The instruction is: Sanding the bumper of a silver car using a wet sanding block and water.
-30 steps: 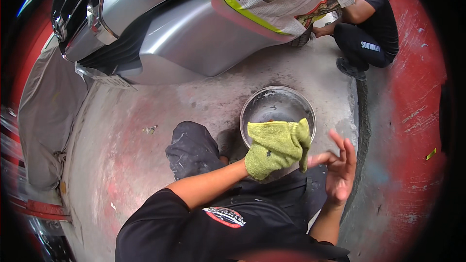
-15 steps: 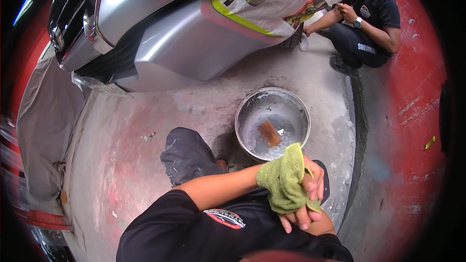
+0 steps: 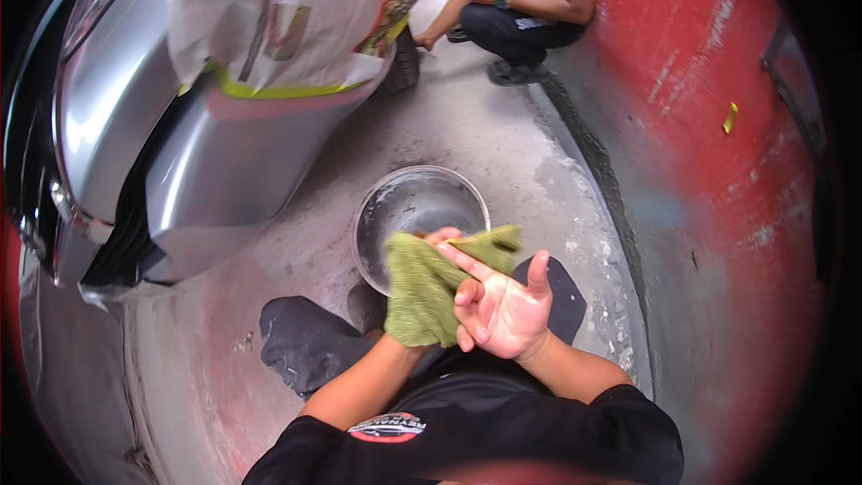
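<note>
A green cloth [image 3: 417, 292] drapes over my left hand [image 3: 444, 235] and hides most of it; only its fingertips show past the cloth's far edge. My right hand [image 3: 507, 310] is turned palm up against the right side of the cloth. Its thumb stands apart, the index finger stretches across the cloth, and the other fingers are partly bent. Nothing lies in the right palm. Just beyond both hands, a round grey bucket [image 3: 382, 207] sits on the floor, its near side partly covered by the cloth and hands.
A silver car bumper [image 3: 229, 157] is at the left, topped by newspaper [image 3: 305, 22] edged with yellow-green tape. Another person [image 3: 530, 9] squats at the far side. A red-stained wall [image 3: 700, 90] curves along the right. My bent knee [image 3: 305, 341] is left of the bucket.
My right hand has come out from around the cloth and turned palm up. The cloth has moved left with my left hand. The view has shifted right, and the bucket's brown block is now mostly hidden.
</note>
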Demonstrator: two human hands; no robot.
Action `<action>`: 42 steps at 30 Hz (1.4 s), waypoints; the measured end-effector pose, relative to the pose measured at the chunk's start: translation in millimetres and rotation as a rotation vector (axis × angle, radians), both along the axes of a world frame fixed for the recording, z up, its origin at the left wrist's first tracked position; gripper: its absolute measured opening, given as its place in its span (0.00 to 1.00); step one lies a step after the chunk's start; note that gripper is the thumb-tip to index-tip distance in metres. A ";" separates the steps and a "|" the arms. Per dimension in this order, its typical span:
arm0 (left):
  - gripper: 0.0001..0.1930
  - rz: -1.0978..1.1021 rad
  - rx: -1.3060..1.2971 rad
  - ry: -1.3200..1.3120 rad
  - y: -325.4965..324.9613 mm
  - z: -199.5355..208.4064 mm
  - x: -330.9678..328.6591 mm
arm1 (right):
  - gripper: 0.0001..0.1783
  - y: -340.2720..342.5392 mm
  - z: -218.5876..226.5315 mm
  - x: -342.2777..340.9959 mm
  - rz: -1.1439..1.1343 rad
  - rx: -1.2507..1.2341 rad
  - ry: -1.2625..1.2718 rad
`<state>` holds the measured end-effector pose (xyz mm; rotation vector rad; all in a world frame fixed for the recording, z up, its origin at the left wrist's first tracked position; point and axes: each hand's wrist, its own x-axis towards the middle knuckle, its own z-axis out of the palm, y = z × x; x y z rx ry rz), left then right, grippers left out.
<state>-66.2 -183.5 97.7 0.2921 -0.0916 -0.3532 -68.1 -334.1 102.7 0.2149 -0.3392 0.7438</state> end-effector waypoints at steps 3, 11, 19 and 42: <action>0.22 0.220 0.433 -0.108 -7.1 34.9 7.9 | 0.46 -25.4 -21.0 -7.3 -0.208 -0.218 0.034; 0.38 -0.206 1.858 -1.246 -17.9 97.3 34.4 | 0.30 -1.1 -12.9 -13.6 -0.347 -0.888 -0.166; 0.52 -0.713 -0.420 -0.314 -52.7 63.9 26.7 | 0.30 16.8 -12.1 -2.9 -0.086 -0.481 0.163; 0.37 -0.090 0.758 -0.199 61.2 14.7 3.5 | 0.19 -82.4 51.9 21.0 -0.849 -1.488 -0.713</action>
